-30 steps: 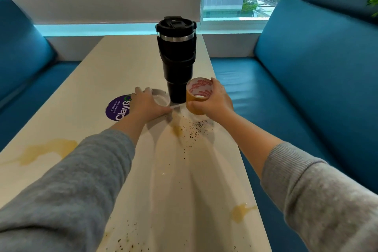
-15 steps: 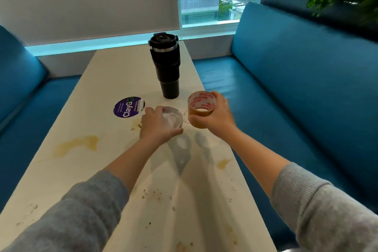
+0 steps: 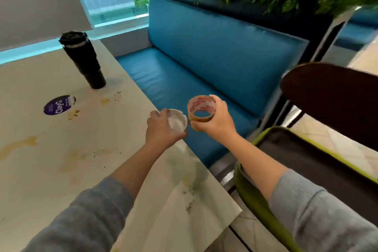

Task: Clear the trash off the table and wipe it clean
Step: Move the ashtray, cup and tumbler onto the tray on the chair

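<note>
Middle of the frame: my left hand [image 3: 161, 132] is curled round a small white cup [image 3: 177, 121], and my right hand [image 3: 217, 124] has its fingers wrapped round a brown tape roll [image 3: 201, 108]. Both sit over the table's [image 3: 61, 170] right edge. The green-rimmed bin [image 3: 252, 202] is lower right, so I'd carry both across and let go only once they're above the opening, one at a time. Writing: the purple sticker [image 3: 58, 104] at left reads "ClayG", the rest is hidden. The roll's red print is too blurred.
</note>
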`<state>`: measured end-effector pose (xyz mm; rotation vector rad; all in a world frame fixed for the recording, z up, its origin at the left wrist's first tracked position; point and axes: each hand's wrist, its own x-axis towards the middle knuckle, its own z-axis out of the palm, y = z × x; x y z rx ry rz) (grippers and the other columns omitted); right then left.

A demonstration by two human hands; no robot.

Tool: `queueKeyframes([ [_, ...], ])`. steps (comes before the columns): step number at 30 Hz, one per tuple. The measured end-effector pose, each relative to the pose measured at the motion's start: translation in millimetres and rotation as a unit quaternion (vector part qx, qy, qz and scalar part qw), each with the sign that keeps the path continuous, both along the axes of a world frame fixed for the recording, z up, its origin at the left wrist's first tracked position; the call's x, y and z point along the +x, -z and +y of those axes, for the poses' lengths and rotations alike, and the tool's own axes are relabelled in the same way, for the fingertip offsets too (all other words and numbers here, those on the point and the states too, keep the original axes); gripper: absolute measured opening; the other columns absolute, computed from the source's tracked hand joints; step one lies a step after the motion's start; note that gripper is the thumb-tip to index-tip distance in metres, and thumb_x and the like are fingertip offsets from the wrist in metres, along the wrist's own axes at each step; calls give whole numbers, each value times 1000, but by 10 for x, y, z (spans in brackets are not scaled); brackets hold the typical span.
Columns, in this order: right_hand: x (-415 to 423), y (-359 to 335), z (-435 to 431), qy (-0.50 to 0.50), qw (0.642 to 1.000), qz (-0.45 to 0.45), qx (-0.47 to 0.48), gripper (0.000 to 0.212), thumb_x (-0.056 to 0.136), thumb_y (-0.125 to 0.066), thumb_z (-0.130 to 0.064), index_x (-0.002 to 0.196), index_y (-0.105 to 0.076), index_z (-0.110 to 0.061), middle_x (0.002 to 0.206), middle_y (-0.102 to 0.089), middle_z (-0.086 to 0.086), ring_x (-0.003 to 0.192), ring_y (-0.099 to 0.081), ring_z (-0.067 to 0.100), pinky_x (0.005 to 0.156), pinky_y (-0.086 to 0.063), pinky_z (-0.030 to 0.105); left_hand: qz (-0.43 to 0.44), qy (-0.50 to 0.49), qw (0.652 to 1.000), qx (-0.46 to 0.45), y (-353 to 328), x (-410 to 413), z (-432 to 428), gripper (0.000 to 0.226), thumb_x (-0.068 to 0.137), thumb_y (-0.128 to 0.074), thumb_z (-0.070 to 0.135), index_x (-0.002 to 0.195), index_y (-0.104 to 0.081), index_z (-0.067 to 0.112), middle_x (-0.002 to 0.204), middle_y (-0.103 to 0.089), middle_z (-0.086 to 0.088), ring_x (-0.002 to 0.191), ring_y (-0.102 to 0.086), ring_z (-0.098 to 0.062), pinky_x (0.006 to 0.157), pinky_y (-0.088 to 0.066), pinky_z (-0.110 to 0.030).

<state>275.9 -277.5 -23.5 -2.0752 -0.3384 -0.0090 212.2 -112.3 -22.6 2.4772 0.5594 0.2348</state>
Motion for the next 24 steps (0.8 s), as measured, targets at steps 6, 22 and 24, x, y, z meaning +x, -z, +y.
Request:
queueKeyframes([
  [6, -145, 204, -1342, 139, 989, -15, -46, 103, 51, -83, -50, 138, -39, -20, 132, -51, 0, 124, -48, 19, 103, -41, 42, 4, 102, 995, 12, 181, 144, -1200, 86, 54, -81, 50, 127, -45, 21, 124, -41, -4, 114, -44, -28, 94, -42, -38],
  [22, 368, 1215, -3442, 208, 966, 127, -85, 106, 50, -90, -39, 139, -36, -20, 135, -49, 3, 123, -49, 21, 101, -44, 35, 120, 200, 972, 38, 1114, 908, -3248, 95, 54, -81, 52, 131, -37, 19, 127, -40, -2, 117, -38, -24, 94, -40, -36],
  [24, 440, 1270, -3510, 201, 968, 131, -77, 107, 50, -91, -37, 139, -35, -19, 137, -48, 3, 124, -48, 20, 103, -42, 33, 128, 197, 971, 34, 1199, 983, -3339, 96, 53, -82, 51, 131, -37, 18, 128, -40, -2, 118, -37, -24, 95, -40, -35],
])
